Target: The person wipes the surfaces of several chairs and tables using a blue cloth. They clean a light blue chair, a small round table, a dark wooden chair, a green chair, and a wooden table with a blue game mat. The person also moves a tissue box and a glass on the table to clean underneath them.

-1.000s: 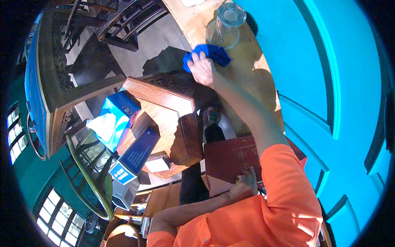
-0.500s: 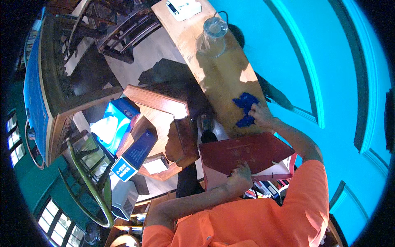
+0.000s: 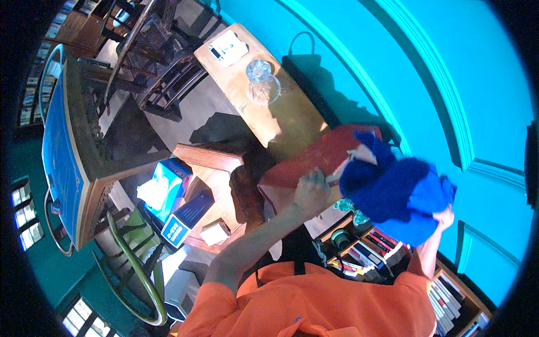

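My left hand [image 3: 313, 194] is closed on the near edge of a red paper bag [image 3: 306, 163], which is tilted over the near end of the wooden table. Off to the right, my right hand [image 3: 444, 218] grips a bright blue cloth [image 3: 393, 188] by its lower right edge. The cloth hangs bunched and crumpled at the bag's right end, covering part of it, and is a little blurred. Whether any of the cloth is inside the bag I cannot tell.
A glass vessel [image 3: 263, 84] and a white scale [image 3: 228, 48] stand on the narrow table [image 3: 292, 104] along the turquoise wall. To the left, a wooden stand [image 3: 205, 157] bears a blue tissue box [image 3: 168, 182]. Bookshelves [image 3: 370, 253] are close below my right arm.
My right hand has lifted the blue cloth off the table and swung it right, toward me. The red bag has turned and tipped up in my left hand, moving slightly away.
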A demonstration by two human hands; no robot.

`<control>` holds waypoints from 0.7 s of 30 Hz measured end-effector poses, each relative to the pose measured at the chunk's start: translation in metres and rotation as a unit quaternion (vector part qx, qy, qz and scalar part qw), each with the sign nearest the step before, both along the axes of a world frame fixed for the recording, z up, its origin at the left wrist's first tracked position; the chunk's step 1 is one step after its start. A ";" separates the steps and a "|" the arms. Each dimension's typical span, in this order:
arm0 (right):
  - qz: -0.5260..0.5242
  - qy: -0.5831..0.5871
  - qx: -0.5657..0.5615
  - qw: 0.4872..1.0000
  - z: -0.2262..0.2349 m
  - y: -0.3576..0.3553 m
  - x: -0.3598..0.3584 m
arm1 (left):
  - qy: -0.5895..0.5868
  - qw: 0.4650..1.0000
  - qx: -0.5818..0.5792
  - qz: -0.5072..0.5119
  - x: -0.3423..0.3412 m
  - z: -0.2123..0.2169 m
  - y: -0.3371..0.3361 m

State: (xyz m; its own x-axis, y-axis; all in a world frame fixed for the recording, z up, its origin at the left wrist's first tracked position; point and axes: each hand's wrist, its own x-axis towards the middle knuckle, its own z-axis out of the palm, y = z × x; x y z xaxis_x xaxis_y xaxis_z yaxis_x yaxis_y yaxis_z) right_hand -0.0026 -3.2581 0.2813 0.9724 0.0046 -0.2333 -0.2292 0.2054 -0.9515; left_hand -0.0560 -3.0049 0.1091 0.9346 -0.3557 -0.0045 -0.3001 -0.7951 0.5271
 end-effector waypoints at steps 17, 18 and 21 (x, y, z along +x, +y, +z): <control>0.034 0.181 -0.116 0.976 -0.039 -0.042 -0.135 | 0.045 0.996 0.071 -0.022 0.032 -0.070 -0.029; 0.026 0.191 -0.100 0.976 -0.041 -0.042 -0.137 | 0.035 0.997 0.061 -0.014 0.029 -0.071 -0.031; 0.001 0.231 -0.058 0.971 -0.043 -0.035 -0.143 | -0.062 0.994 0.085 0.005 0.020 -0.076 -0.035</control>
